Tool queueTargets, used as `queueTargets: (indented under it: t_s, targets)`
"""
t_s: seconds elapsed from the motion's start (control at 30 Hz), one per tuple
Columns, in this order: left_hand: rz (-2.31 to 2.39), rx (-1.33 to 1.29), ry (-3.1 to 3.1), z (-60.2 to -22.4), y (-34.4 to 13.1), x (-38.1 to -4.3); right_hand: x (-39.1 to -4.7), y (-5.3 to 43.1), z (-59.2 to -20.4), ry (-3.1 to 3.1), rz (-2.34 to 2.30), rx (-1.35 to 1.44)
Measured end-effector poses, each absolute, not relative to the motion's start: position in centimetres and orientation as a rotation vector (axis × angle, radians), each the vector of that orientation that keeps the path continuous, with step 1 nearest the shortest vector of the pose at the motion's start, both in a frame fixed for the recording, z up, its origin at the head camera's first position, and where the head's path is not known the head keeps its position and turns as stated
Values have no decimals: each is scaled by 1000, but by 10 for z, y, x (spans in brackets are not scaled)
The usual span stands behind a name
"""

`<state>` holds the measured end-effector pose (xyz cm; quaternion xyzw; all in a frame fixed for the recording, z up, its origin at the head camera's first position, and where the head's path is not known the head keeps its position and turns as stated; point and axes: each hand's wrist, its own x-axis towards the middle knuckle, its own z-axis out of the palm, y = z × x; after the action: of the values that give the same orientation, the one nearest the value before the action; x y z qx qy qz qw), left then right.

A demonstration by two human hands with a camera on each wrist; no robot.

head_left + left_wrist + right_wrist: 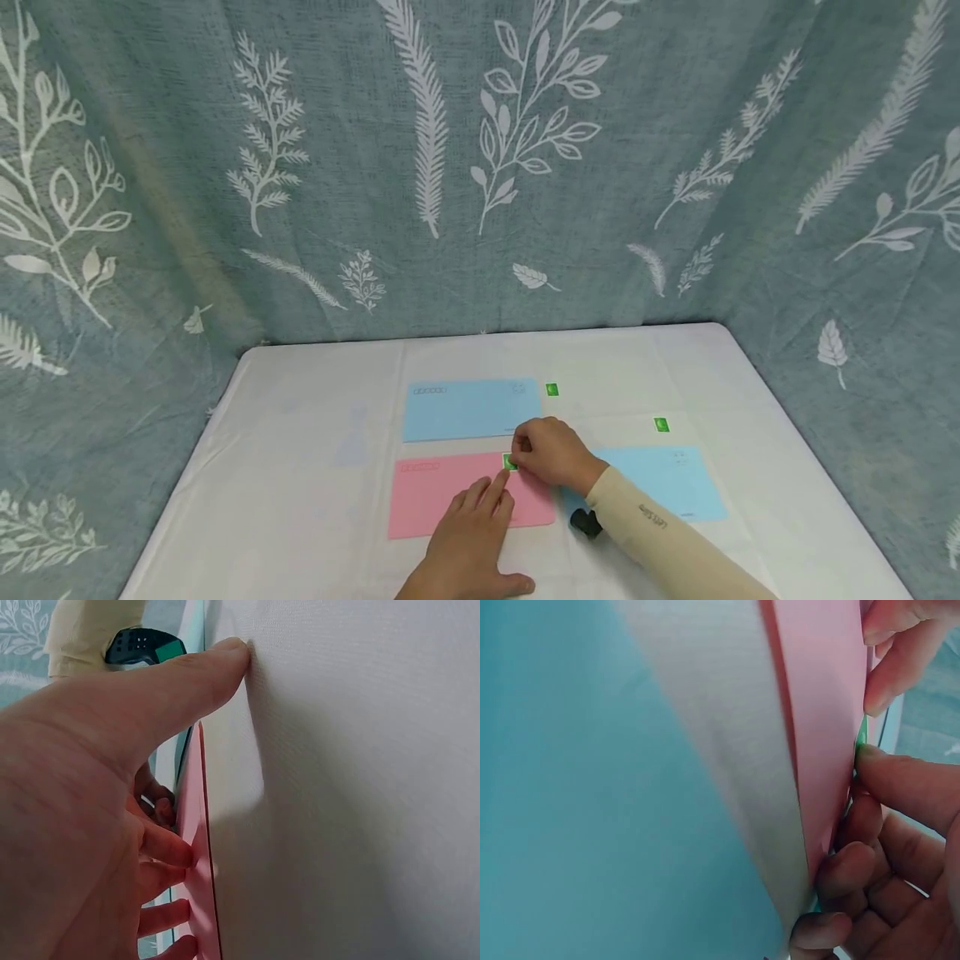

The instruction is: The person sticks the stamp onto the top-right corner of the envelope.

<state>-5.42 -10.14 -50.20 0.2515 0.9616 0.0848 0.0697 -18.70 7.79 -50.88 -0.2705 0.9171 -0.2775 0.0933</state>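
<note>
A pink envelope (423,500) lies flat on the white table. My left hand (472,529) rests on it with fingers spread; in the left wrist view its fingertips touch the pink paper and the thumb (225,664) reaches out over the tablecloth. Near the envelope's upper right corner is a small green stamp (508,462). My right hand (558,450) pinches this stamp by its right edge, its other fingers curled beneath. In the right wrist view the thumb covers part of the stamp (862,735), and the left fingertips are close by.
One blue envelope (468,412) lies behind the pink one, another blue envelope (660,483) to its right, partly under my right forearm. Two more green stamps lie on the tablecloth: one stamp (552,389) beside the back envelope, one stamp (662,425) above the right envelope.
</note>
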Motion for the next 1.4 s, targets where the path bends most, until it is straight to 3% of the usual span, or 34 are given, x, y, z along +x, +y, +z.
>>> queueTargets:
  t_s: [1.4]
  targets:
    - [371,670,2785,-504,-104,-51,-190,81,-511,2667,-936,-756]
